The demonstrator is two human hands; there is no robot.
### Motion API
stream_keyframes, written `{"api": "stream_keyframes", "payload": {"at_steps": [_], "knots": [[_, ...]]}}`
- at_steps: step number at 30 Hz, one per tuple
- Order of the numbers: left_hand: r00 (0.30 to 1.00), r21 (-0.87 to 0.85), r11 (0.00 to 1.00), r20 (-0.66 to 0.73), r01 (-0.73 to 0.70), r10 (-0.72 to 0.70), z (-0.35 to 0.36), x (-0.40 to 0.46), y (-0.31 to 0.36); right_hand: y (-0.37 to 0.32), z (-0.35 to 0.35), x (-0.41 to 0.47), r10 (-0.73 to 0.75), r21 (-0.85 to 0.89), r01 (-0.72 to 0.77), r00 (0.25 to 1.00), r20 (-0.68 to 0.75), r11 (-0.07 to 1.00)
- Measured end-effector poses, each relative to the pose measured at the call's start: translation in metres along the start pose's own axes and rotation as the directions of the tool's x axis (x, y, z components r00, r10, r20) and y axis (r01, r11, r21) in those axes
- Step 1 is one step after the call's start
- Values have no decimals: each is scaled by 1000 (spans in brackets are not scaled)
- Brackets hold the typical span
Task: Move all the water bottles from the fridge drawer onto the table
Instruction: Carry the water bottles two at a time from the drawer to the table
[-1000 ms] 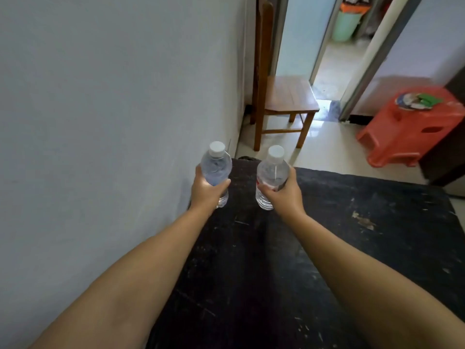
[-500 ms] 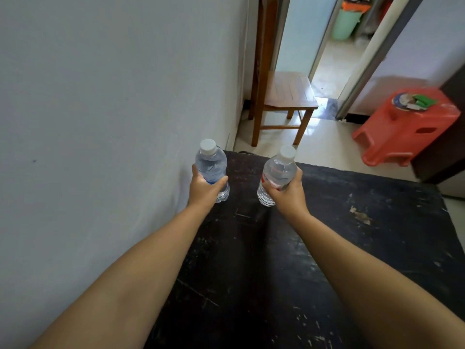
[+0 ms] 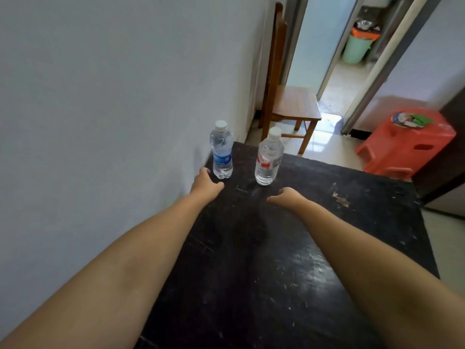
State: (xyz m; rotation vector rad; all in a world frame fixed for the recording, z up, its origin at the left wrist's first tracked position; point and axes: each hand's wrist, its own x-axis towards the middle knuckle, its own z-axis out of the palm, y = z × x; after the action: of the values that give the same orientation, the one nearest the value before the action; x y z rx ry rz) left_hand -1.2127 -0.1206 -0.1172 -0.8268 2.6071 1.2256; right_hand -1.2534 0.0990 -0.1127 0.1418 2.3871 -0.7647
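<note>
Honestly the risk right now is knocking one of these over, since both sit right up by the far edge of the counter (image 3: pixel 314 248). The blue-label bottle (image 3: pixel 222 149) stands upright in the far left corner just beside the wall (image 3: pixel 100 122), and the red-label bottle (image 3: pixel 268 157) stands upright a little to its right, apart from it. Our left hand (image 3: pixel 206 183) is loose and holding nothing, fingers relaxed, sitting just beside the blue bottle's base, so a careless flick could tip it toward the wall or off the back. Our right hand (image 3: pixel 286 193) is empty too, fingers slack, near the red one but not touching. Beyond the far edge it's floor, a wooden chair (image 3: pixel 292 104) and a red stool (image 3: pixel 407 144), so anything falling goes a long way. Plenty of bare counter nearer us and to the right for the next bottles, we reckon.
</note>
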Motion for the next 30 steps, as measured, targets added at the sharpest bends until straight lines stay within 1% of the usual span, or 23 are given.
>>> {"api": "stream_keyframes", "payload": {"at_steps": [2, 5, 7, 9, 10, 12, 14, 16, 17, 18, 20, 23, 25, 27, 29, 30], "knots": [[1000, 132, 991, 17, 8, -11, 2, -30, -15, 2, 11, -14, -72, -112, 78, 995, 64, 991], [999, 323, 945, 0, 48, -51, 1, -76, -46, 0, 33, -37, -153, -251, 180, 980, 124, 951], [994, 383, 918, 4, 100, -110, -2, -111, -73, -1, 55, -56, -212, -365, 265, 961, 180, 892], [986, 392, 908, 6, 150, -166, -5, -143, -101, -2, 80, -73, -263, -455, 340, 938, 226, 823], [987, 406, 903, 9, 144, -161, -8, -147, -103, -4, 82, -76, -278, -493, 358, 933, 229, 793], [975, 384, 901, 7, 202, -222, -16, -183, -131, -6, 110, -94, -327, -549, 439, 898, 294, 711], [967, 358, 903, -2, 238, -254, -22, -202, -148, -7, 123, -103, -367, -580, 481, 877, 312, 658], [954, 315, 903, -38, 294, -298, -25, -234, -172, -6, 145, -119, -416, -606, 539, 841, 347, 585], [954, 310, 904, -45, 296, -297, -27, -236, -172, -7, 145, -121, -421, -619, 539, 840, 343, 572], [942, 273, 902, -61, 335, -331, -27, -265, -193, -5, 166, -138, -431, -630, 577, 814, 389, 520], [933, 245, 900, -90, 360, -348, -27, -289, -209, -4, 184, -153, -452, -643, 611, 786, 422, 462], [913, 186, 895, -131, 405, -386, -22, -349, -243, 7, 225, -190, -459, -657, 670, 731, 505, 345], [880, 130, 874, -166, 468, -446, -19, -395, -266, 15, 252, -222, -465, -657, 702, 695, 549, 273], [827, 71, 832, -184, 550, -531, -13, -448, -292, 23, 285, -256, -452, -641, 747, 641, 621, 179], [769, -2, 784, -194, 621, -610, -7, -497, -317, 30, 318, -292, -424, -620, 782, 582, 694, 61], [732, -50, 754, -205, 655, -650, -5, -525, -330, 32, 339, -315, -393, -597, 802, 542, 742, -20]]}}
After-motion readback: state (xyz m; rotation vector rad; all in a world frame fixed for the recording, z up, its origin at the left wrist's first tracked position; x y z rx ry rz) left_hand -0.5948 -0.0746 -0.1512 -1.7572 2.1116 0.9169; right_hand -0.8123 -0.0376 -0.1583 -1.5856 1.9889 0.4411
